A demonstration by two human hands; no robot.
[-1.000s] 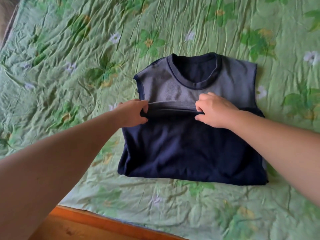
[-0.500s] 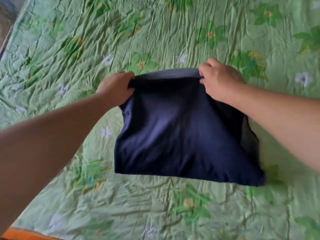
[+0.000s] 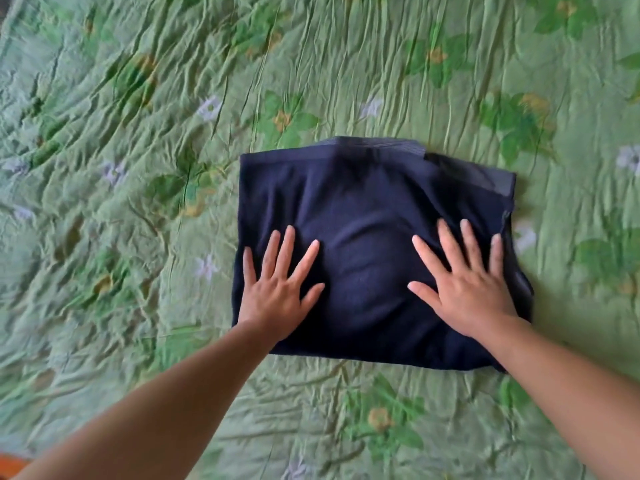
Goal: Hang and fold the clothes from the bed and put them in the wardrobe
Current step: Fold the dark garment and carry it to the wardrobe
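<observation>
An orange strip [image 3: 10,464] is cut off at the lower-left corner — unclear what it is. The left hand [image 3: 273,289] lies spread flat on the folded shirt [image 3: 367,209], mid-bedspread [image 3: 138,168]; the right hand [image 3: 467,282] likewise — its forearm hides the shirt's near-right corner.

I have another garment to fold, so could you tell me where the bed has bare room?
The green floral bedspread lies bare left of the folded navy top, beyond it, and to its right. The near side is crowded: left hand and right hand press flat on the top.
</observation>
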